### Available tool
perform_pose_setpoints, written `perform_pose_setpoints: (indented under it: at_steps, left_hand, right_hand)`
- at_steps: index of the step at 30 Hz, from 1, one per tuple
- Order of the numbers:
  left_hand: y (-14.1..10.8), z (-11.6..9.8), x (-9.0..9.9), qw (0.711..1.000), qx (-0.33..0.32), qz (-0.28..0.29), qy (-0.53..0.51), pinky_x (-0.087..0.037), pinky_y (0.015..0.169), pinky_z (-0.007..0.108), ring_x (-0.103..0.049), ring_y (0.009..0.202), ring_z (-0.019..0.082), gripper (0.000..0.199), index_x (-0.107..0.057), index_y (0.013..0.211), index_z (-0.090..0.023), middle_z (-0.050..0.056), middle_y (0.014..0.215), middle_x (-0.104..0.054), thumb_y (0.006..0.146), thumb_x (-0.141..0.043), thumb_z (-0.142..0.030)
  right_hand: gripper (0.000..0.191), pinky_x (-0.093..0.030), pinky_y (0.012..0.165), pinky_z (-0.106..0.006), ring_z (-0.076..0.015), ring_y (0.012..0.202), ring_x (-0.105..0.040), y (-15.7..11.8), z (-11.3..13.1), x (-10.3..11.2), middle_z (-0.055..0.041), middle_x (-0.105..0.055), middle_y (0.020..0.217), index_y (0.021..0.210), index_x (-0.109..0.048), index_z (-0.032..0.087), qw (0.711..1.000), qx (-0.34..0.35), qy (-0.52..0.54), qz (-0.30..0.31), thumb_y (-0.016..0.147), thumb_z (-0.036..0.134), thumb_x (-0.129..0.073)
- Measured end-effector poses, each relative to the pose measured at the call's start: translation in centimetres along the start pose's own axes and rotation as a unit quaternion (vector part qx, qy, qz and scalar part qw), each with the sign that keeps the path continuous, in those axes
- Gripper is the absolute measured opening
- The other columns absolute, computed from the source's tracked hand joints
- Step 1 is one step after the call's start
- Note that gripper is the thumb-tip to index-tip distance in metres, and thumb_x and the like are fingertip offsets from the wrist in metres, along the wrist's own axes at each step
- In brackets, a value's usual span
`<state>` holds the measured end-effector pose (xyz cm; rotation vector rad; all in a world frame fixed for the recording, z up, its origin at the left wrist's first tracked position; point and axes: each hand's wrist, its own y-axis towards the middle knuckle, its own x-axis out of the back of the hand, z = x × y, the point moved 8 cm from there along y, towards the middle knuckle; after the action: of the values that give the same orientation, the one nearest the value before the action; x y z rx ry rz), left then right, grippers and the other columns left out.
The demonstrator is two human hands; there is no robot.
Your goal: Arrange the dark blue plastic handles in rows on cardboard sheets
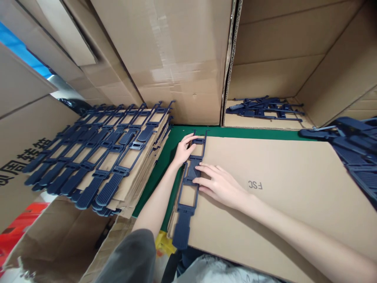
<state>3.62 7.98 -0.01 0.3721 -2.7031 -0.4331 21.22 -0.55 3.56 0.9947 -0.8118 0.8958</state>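
A long dark-blue plastic frame part with ribbed pads lies along the left edge of a flat cardboard sheet marked "FSC". My left hand touches the part's far end, its thumb and fingers apart around the side rail. Over the part's middle, my right hand rests with fingers spread, the fingertips on the ribbed pad. To the left, a stack of cardboard sheets carries a row of several like dark-blue parts, laid side by side.
An open cardboard box at the back right holds several dark-blue parts. More dark-blue parts are piled at the right edge. Green table surface shows between the stacks. A lower open box stands at bottom left.
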Motion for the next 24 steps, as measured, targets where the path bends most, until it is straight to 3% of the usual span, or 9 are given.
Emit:
perform_pose_setpoints:
  at_steps: [4, 7, 10, 13, 16, 19, 22, 24]
  left_hand:
    - [0.1, 0.1, 0.1, 1.000, 0.010, 0.010, -0.011, -0.034, 0.109, 0.040, -0.044, 0.130, 0.026, 0.036, -0.067, 0.111, -0.020, 0.011, 0.135, -0.051, 0.078, -0.064, -0.033]
    - [0.3, 0.1, 0.4, 1.000, 0.017, 0.011, -0.015, -0.033, 0.110, 0.043, -0.043, 0.131, 0.027, 0.038, -0.067, 0.111, -0.019, 0.012, 0.135, -0.051, 0.077, -0.065, -0.035]
    - [0.4, 0.1, 0.7, 0.999, 0.023, 0.007, -0.023, -0.032, 0.110, 0.045, -0.042, 0.132, 0.029, 0.038, -0.068, 0.111, -0.018, 0.013, 0.136, -0.051, 0.078, -0.064, -0.038]
    - [0.5, 0.0, 0.8, 0.999, 0.035, 0.001, -0.030, -0.033, 0.109, 0.046, -0.041, 0.133, 0.030, 0.038, -0.068, 0.110, -0.019, 0.013, 0.136, -0.052, 0.079, -0.064, -0.039]
    - [0.5, -0.1, 0.9, 0.998, 0.045, -0.006, -0.033, -0.030, 0.111, 0.045, -0.040, 0.133, 0.029, 0.037, -0.068, 0.110, -0.019, 0.011, 0.136, -0.053, 0.078, -0.064, -0.038]
    - [0.6, -0.3, 0.9, 0.998, 0.043, -0.009, -0.041, -0.029, 0.112, 0.045, -0.040, 0.134, 0.028, 0.037, -0.069, 0.110, -0.019, 0.010, 0.136, -0.053, 0.077, -0.065, -0.037]
    - [0.7, -0.3, 0.9, 0.998, 0.044, -0.009, -0.042, -0.028, 0.113, 0.045, -0.039, 0.135, 0.028, 0.037, -0.069, 0.109, -0.020, 0.010, 0.136, -0.053, 0.077, -0.065, -0.037]
    - [0.7, -0.3, 0.9, 0.998, 0.050, -0.007, -0.044, -0.029, 0.113, 0.045, -0.038, 0.135, 0.029, 0.037, -0.069, 0.110, -0.021, 0.009, 0.136, -0.053, 0.077, -0.065, -0.038]
  right_hand:
    - [0.029, -0.042, 0.099, -0.046, -0.0271, 0.134, -0.036, 0.1, 0.1, -0.1, -0.0103, -0.049, 0.138, 0.117, -0.063, 0.026, 0.999, -0.007, 0.024, 0.021, 0.093, 0.034, -0.050]
    - [0.035, -0.041, 0.099, -0.046, -0.0252, 0.133, -0.037, 0.8, -0.6, 1.6, -0.0094, -0.045, 0.142, 0.122, -0.060, 0.027, 0.999, -0.012, 0.049, 0.016, 0.092, 0.043, -0.049]
    - [0.036, -0.041, 0.099, -0.043, -0.0223, 0.123, -0.047, 1.3, -3.9, 6.0, -0.0086, -0.054, 0.133, 0.123, -0.059, 0.025, 0.997, -0.045, 0.041, -0.043, 0.094, 0.042, -0.046]
    - [0.031, -0.043, 0.094, -0.041, -0.0234, 0.109, -0.057, -0.6, -10.4, 12.3, -0.0080, -0.065, 0.116, 0.114, -0.064, 0.022, 0.980, -0.152, -0.036, -0.121, 0.093, 0.036, -0.046]
    - [0.031, -0.043, 0.088, -0.039, -0.0264, 0.103, -0.059, -6.2, -18.2, 17.5, -0.0112, -0.066, 0.112, 0.112, -0.065, 0.018, 0.916, -0.336, -0.151, -0.158, 0.089, 0.033, -0.051]
    - [0.032, -0.040, 0.075, -0.037, -0.0286, 0.095, -0.059, -14.1, -24.7, 19.4, -0.0146, -0.066, 0.104, 0.110, -0.067, 0.021, 0.805, -0.542, -0.221, -0.093, 0.084, 0.036, -0.056]
    - [0.040, -0.036, 0.072, -0.041, -0.0357, 0.103, -0.053, -20.1, -27.2, 20.4, -0.0247, -0.059, 0.114, 0.112, -0.067, 0.017, 0.728, -0.626, -0.255, -0.116, 0.079, 0.038, -0.063]
    - [0.047, -0.035, 0.074, -0.043, -0.0363, 0.107, -0.049, -22.4, -27.8, 20.6, -0.0264, -0.055, 0.119, 0.117, -0.063, 0.017, 0.697, -0.649, -0.266, -0.148, 0.075, 0.039, -0.067]
